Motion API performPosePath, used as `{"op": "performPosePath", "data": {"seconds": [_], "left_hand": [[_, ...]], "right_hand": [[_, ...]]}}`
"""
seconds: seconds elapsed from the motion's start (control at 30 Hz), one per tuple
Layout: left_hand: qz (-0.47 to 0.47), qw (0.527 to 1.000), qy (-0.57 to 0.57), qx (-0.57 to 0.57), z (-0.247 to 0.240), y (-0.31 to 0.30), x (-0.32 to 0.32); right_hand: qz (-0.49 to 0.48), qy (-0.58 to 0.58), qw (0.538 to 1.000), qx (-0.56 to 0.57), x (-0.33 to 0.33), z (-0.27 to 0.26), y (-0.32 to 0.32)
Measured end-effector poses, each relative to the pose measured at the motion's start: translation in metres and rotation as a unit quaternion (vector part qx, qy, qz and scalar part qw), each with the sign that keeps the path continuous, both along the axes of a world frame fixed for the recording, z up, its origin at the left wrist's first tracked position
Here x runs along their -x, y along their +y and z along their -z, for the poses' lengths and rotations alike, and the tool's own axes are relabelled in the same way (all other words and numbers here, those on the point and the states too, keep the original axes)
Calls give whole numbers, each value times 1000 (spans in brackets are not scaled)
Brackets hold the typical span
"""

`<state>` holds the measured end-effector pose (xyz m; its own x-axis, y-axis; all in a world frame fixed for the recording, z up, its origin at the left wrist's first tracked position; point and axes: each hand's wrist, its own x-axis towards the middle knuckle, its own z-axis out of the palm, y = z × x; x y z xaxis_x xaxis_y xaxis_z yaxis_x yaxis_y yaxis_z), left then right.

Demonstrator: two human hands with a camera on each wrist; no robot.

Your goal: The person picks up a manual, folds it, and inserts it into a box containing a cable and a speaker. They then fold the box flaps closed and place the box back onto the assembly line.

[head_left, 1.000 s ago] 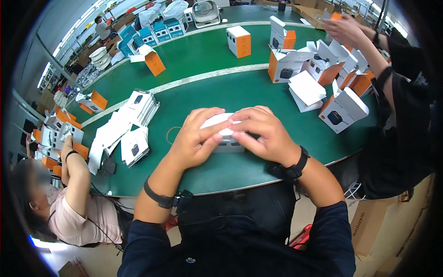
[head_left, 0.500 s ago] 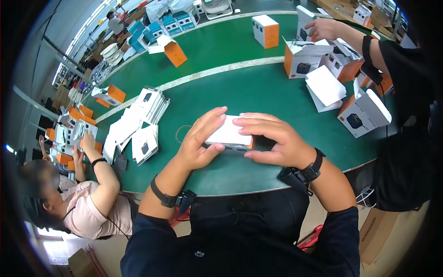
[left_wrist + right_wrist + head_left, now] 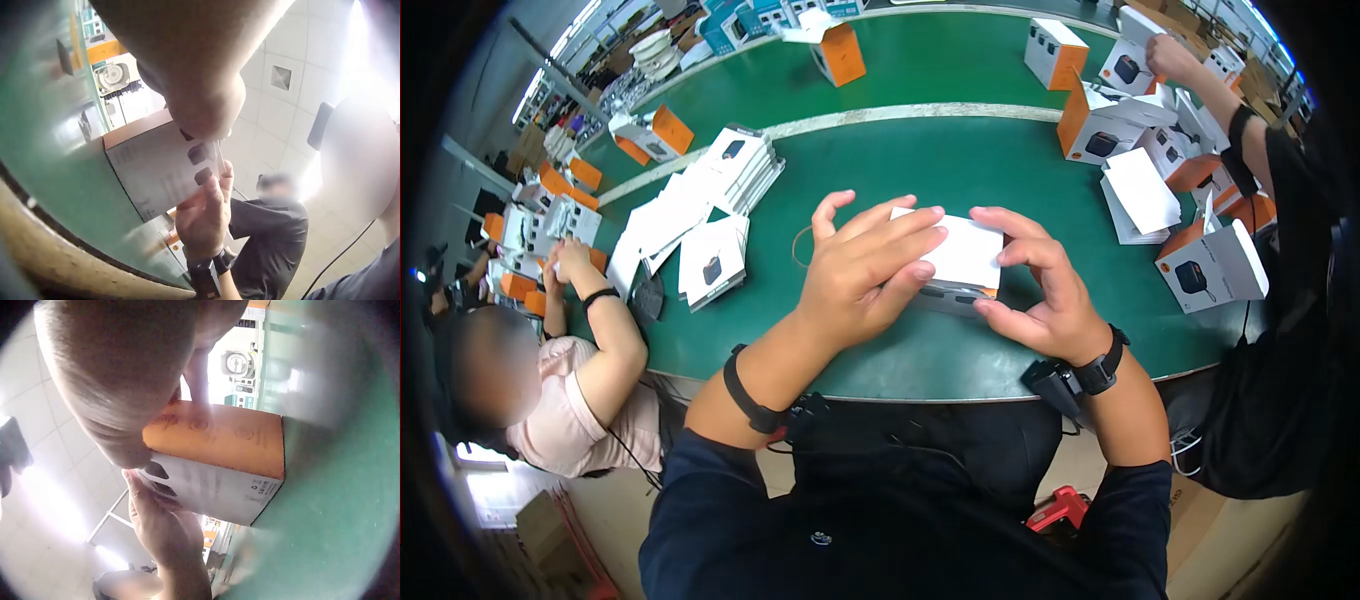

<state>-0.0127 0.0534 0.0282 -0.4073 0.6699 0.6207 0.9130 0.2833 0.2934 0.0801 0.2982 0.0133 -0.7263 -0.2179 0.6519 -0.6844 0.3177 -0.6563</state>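
A white and orange box (image 3: pixel 970 252) stands upright on the green table in front of the person, its white top showing. The left hand (image 3: pixel 862 265) lies across the left part of that top with its fingers extended, the thumb near the front edge. At the right end, the right hand (image 3: pixel 1052 295) holds the box between thumb and bent fingers. Dark product pictures mark the box's side (image 3: pixel 156 169) in the left wrist view, where the right hand (image 3: pixel 205 222) is at its upper edge. The right wrist view shows the orange end (image 3: pixel 219 439) and the left hand (image 3: pixel 165 534).
Stacked white printed pieces (image 3: pixel 712 262) lie left of the hands. Several boxes with raised flaps (image 3: pixel 1200 270) stand at the right, beside folded white sheets (image 3: pixel 1142 195). A person in pink (image 3: pixel 565 420) sits at the left; another's arm (image 3: pixel 1215 95) reaches in at the right.
The right hand's fingers have moved off the top to the box's right end, exposing more of it. The left hand has spread over the left part. The head view has shifted.
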Motion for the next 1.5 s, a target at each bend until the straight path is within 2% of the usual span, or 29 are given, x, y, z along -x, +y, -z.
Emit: {"op": "performPosePath", "data": {"seconds": [0.07, 0.17, 0.33, 0.43, 0.53, 0.9, 1.0, 1.1, 1.17, 1.37, 1.5], "left_hand": [[-5, 1000, 10, 6, -5, -1, 1], [-12, 1000, 12, -2, -17, 1, -6], [-4, 999, 32, -11, -10, 2, -9], [-8, 999, 37, -16, -11, 3, -12], [-12, 999, 40, -19, -9, 3, -12], [-63, 998, 27, 2, -11, 8, -20], [-62, 996, 57, 4, -9, 7, -19], [-14, 996, 85, 25, -9, 5, -13], [73, 990, 121, 1, -5, 9, -8], [116, 993, 31, 13, -12, 5, -3], [123, 991, 34, 43, -21, 2, -4]], "right_hand": [[-7, 7, 998, -58, 1, -2, 2], [-7, 0, 998, -58, 2, 0, 0], [-35, -19, 998, 44, 4, 9, -8], [-32, 7, 999, -13, 7, 8, -3], [-32, 6, 999, -25, 7, 8, -1], [-39, 3, 999, -11, 11, 9, -4], [-26, 2, 999, -24, 9, 8, -4], [-45, 5, 998, -39, 8, 9, -1], [-42, 6, 998, -39, 6, 6, -2], [-51, 19, 998, -25, 5, 7, 2], [-39, 0, 999, -14, 4, 5, 1]]}}
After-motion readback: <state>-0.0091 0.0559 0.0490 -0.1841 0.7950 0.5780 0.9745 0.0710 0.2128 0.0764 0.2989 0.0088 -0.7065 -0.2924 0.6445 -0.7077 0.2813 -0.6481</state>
